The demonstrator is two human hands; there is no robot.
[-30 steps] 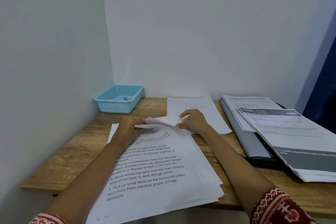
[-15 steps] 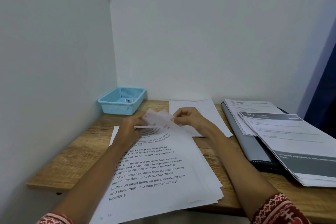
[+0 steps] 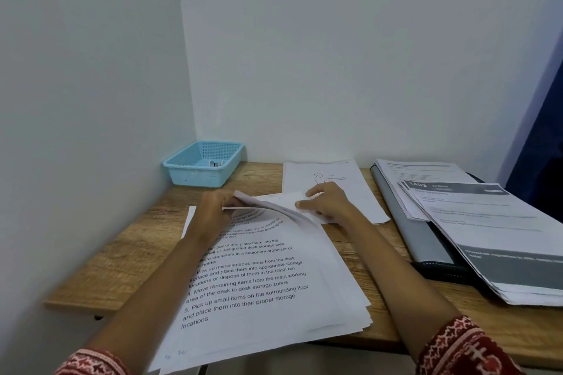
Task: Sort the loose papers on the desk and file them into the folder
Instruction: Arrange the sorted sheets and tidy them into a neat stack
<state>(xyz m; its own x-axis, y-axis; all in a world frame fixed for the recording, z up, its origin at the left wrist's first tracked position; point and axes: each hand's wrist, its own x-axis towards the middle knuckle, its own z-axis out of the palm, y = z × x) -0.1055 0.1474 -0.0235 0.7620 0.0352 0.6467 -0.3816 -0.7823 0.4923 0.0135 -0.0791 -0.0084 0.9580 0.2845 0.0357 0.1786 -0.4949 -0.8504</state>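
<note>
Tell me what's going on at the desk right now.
A person is going through the paper stack at the front of the wooden desk. The left hand and right hand each pinch the far edge of the lifted top sheets. The grey folder lies to the right with other papers on it.

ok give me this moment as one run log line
left hand: grips folded sheet's left end | right hand: pinches its right end | folded sheet: raised over paper stack | folder: under other papers
</note>
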